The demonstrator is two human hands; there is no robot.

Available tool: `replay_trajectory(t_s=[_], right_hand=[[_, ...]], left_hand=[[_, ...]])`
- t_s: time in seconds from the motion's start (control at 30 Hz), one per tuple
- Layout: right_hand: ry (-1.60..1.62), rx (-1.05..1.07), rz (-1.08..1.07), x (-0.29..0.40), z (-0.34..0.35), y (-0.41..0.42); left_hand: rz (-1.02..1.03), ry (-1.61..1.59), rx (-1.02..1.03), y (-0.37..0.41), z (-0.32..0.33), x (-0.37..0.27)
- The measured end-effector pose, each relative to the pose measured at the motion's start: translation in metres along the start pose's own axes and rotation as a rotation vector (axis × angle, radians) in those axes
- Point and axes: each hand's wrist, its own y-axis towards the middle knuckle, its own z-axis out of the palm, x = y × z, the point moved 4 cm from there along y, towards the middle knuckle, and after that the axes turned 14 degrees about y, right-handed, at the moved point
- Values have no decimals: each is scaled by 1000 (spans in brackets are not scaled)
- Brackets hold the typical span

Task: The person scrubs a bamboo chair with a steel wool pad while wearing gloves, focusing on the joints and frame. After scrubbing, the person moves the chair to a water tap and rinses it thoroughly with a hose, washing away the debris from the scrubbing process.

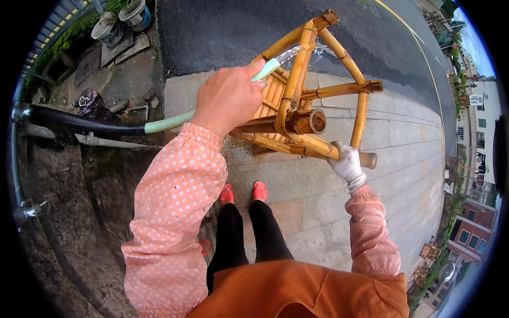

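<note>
A bamboo chair (296, 79) is tilted over the pavement in front of me. My right hand (346, 159), in a white glove, grips one of its lower bamboo poles near the pole's end. Bare and raised to the left of the chair, my left hand (228, 93) is closed around a pale green hose (265, 70). Water leaves the hose's mouth and strikes an upright pole, with splashes beyond it. Behind my left hand the hose runs left into a black pipe section (87, 121). The slatted part of the chair is partly hidden behind my left hand and the frame.
Stone paving (330, 206) lies underfoot, wet below the chair, with dark asphalt (206, 35) beyond. Two buckets (136, 16) stand at the upper left, near a dark plastic bag (95, 104). A metal rail (18, 159) and a grey pipe (115, 142) are at the left.
</note>
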Motion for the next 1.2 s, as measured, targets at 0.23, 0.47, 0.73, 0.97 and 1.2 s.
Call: replay_trajectory(t_s=[0.23,0.47,0.73,0.97,1.2], right_hand=[[14,59,23,9,3,9],[-56,150,29,26,-1,29],[-105,200,20,53,17,53],[-28,218,179,86,2,100],[187,176,146,76,0,162]], left_hand=[[-28,34,29,13,10,3],[133,-122,59,-9,-17,-22],[260,31,115,-36,-35,-59],[148,175,200,-74,0,-41],[142,188,122,-63,43,-22]])
